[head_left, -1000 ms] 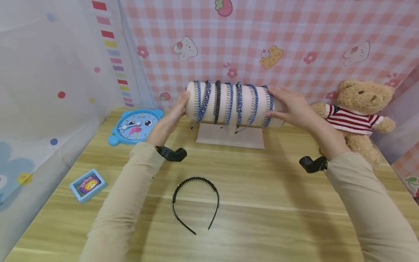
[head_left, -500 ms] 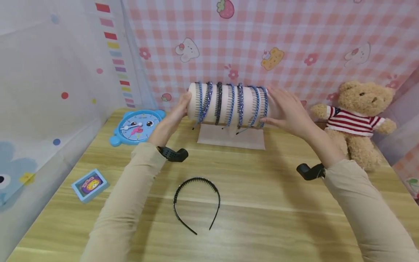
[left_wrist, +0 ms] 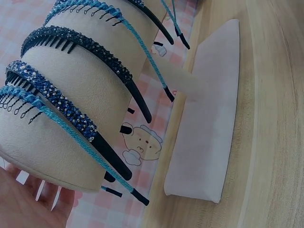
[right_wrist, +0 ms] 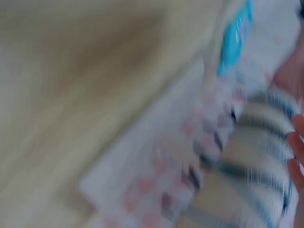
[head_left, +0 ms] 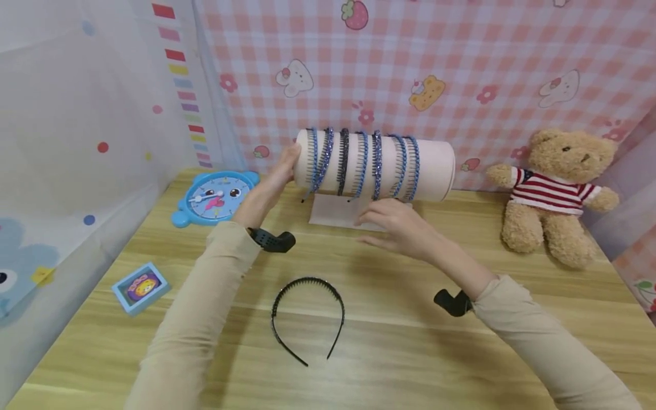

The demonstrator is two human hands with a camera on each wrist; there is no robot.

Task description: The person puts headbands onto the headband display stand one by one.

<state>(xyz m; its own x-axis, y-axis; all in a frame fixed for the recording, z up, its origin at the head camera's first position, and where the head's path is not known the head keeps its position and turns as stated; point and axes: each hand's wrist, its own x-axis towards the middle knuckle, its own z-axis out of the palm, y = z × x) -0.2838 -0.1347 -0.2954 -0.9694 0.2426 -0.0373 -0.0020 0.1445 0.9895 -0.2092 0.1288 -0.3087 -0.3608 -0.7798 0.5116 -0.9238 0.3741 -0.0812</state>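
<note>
A pale cylindrical headband stand (head_left: 434,169) lies crosswise at the back of the table on a flat base (head_left: 330,212). Several blue, black and glittery headbands are fitted around it; the rightmost is a blue toothed headband (head_left: 414,165). My left hand (head_left: 274,177) rests against the stand's left end, its fingers reaching behind that end in the left wrist view. In front of the stand, my right hand (head_left: 398,226) hovers with loosely bent fingers and holds nothing. A black toothed headband (head_left: 342,310) lies on the table nearer to me. The right wrist view is blurred.
A blue toy clock (head_left: 217,198) sits left of the stand, with a small light-blue frame (head_left: 140,287) nearer the left edge. On the right sits a teddy bear (head_left: 550,193) in a striped shirt. A pink checked cloth (head_left: 389,62) hangs behind.
My right hand first slid the rightmost blue headband left along the stand, then let go and came down toward me and left. My left hand stayed at the stand's left end.
</note>
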